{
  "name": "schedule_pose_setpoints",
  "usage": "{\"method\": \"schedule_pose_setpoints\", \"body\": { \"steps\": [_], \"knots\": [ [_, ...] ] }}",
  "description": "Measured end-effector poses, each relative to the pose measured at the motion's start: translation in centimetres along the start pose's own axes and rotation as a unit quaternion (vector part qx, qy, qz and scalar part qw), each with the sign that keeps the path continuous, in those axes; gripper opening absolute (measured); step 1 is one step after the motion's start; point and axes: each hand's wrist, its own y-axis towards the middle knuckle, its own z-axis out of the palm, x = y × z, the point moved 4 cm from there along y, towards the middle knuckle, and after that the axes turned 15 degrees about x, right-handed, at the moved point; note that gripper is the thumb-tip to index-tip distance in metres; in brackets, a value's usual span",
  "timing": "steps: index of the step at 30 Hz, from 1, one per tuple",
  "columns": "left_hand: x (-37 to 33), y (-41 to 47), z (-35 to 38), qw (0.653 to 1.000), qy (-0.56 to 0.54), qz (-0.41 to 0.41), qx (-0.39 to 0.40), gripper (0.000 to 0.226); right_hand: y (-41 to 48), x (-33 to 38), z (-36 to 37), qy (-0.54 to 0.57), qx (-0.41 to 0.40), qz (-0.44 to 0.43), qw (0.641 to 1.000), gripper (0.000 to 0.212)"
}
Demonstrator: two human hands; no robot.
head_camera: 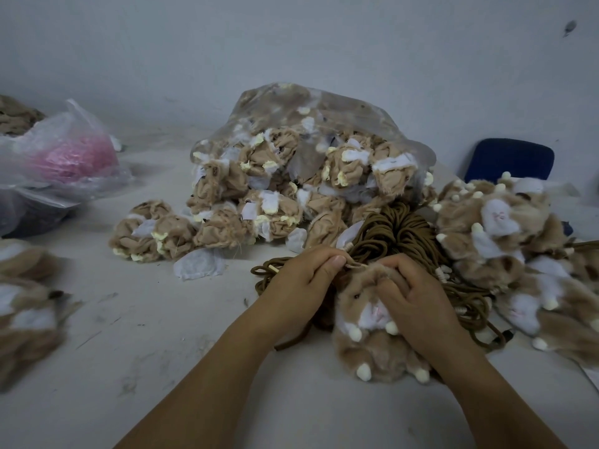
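A tan and white plush hamster (372,335) with cream paws lies on the white table (146,335), face up, just in front of me. My right hand (411,299) grips the top of its head, fingers curled into the fur. My left hand (301,280) pinches a thin brown cord (355,264) that runs across to the toy's head. Behind both hands lies a tangled bundle of brown cords (398,228) with small cream beads.
A clear plastic bag (311,163) of inside-out plush skins stands behind, with several spilled at its left. Finished hamsters are heaped at the right (505,234) and at the left edge (26,306). A bag with something pink (64,153) and a blue chair back (512,157) sit farther off.
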Motion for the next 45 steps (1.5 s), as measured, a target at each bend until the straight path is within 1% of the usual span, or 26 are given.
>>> {"method": "schedule_pose_setpoints", "body": {
  "steps": [3, 6, 8, 9, 10, 12, 13, 14, 15, 17, 18, 20, 22, 24, 25, 27, 29, 31, 33, 34, 36, 37, 39, 41, 43, 45],
  "knots": [
    [0.0, -0.1, 0.1, 0.999, -0.045, -0.019, -0.007, 0.024, 0.0, -0.2, 0.2, 0.032, 0.000, 0.011, 0.999, 0.018],
    [-0.3, -0.3, 0.3, 0.996, -0.084, -0.032, 0.018, 0.017, 0.0, -0.6, -0.2, 0.096, -0.038, 0.036, 0.994, 0.021],
    [-0.6, -0.3, 0.9, 0.993, -0.088, -0.036, 0.063, 0.034, 0.1, -0.7, -0.5, 0.153, -0.074, 0.053, 0.984, 0.023],
    [-0.7, -0.3, 1.2, 0.993, -0.079, -0.038, 0.083, 0.037, 0.2, -0.8, -0.6, 0.183, -0.092, 0.059, 0.977, 0.024],
    [-0.9, -0.4, 1.4, 0.993, -0.065, -0.038, 0.089, 0.036, 0.2, -1.0, -0.6, 0.212, -0.105, 0.065, 0.969, 0.026],
    [-0.9, -0.3, 1.4, 0.997, -0.040, -0.031, 0.057, 0.020, 0.4, -1.4, -0.5, 0.252, -0.106, 0.070, 0.959, 0.025],
    [-0.8, -0.3, 1.3, 0.998, -0.049, -0.030, 0.031, 0.012, 0.4, -1.5, -0.3, 0.267, -0.095, 0.069, 0.957, 0.020],
    [-0.7, -0.3, 1.0, 0.997, -0.075, -0.033, 0.002, 0.010, 0.5, -1.6, 0.1, 0.287, -0.077, 0.068, 0.952, 0.015],
    [-0.6, -0.4, 0.8, 0.992, -0.119, -0.039, -0.025, 0.011, 0.5, -1.5, 0.5, 0.312, -0.051, 0.062, 0.947, 0.018],
    [-0.6, -0.4, 0.5, 0.972, -0.221, -0.053, -0.060, 0.014, 0.6, -1.4, 1.5, 0.343, 0.012, 0.049, 0.938, 0.040],
    [-0.6, -0.4, 0.4, 0.959, -0.266, -0.062, -0.069, 0.016, 0.7, -1.2, 2.0, 0.348, 0.042, 0.041, 0.936, 0.048],
    [-0.2, -0.3, 0.6, 0.928, -0.357, -0.077, -0.078, 0.022, 0.6, -0.7, 2.6, 0.360, 0.081, 0.025, 0.929, 0.053],
    [0.1, -0.3, 0.8, 0.904, -0.411, -0.086, -0.076, 0.024, 0.6, -0.7, 2.6, 0.376, 0.094, 0.025, 0.922, 0.052],
    [0.3, -0.3, 1.2, 0.892, -0.438, -0.093, -0.064, 0.027, 0.5, -0.9, 2.5, 0.392, 0.106, 0.028, 0.913, 0.047],
    [0.3, -0.3, 1.4, 0.890, -0.440, -0.102, -0.062, 0.030, 0.5, -1.0, 2.5, 0.395, 0.106, 0.026, 0.912, 0.043],
    [0.4, -0.3, 1.6, 0.899, -0.418, -0.120, -0.047, 0.041, 0.6, -1.5, 2.4, 0.391, 0.075, 0.038, 0.917, 0.036],
    [0.2, -0.2, 2.0, 0.910, -0.397, -0.118, -0.006, 0.057, 0.6, -1.9, 2.2, 0.382, 0.043, 0.056, 0.922, 0.037],
    [0.0, -0.2, 2.3, 0.925, -0.362, -0.106, 0.045, 0.064, 0.7, -2.2, 1.6, 0.360, 0.006, 0.066, 0.931, 0.034],
    [-0.2, -0.2, 2.7, 0.941, -0.310, -0.102, 0.088, 0.054, 0.9, -2.6, 1.0, 0.329, -0.043, 0.080, 0.940, 0.020],
    [-0.2, -0.2, 2.8, 0.948, -0.284, -0.105, 0.097, 0.049, 1.0, -2.8, 0.8, 0.328, -0.064, 0.095, 0.938, 0.016],
    [0.3, -0.1, 2.8, 0.959, -0.247, -0.116, 0.077, 0.043, 1.0, -2.9, 0.7, 0.356, -0.073, 0.108, 0.925, 0.018],
    [0.4, -0.1, 2.6, 0.959, -0.250, -0.118, 0.060, 0.039, 1.1, -2.8, 0.8, 0.382, -0.065, 0.102, 0.916, 0.023],
    [0.7, -0.1, 2.5, 0.947, -0.296, -0.118, 0.035, 0.033, 1.0, -2.4, 1.1, 0.423, -0.051, 0.082, 0.901, 0.034],
    [0.9, -0.1, 2.5, 0.920, -0.368, -0.127, 0.030, 0.035, 1.0, -2.4, 1.2, 0.437, -0.052, 0.074, 0.895, 0.034],
    [0.8, -0.1, 2.7, 0.891, -0.431, -0.134, 0.037, 0.033, 1.0, -2.5, 1.4, 0.464, -0.043, 0.081, 0.881, 0.036],
    [0.8, -0.1, 2.8, 0.871, -0.469, -0.139, 0.034, 0.023, 1.0, -2.9, 1.4, 0.476, -0.040, 0.098, 0.873, 0.045]
  ]
}}
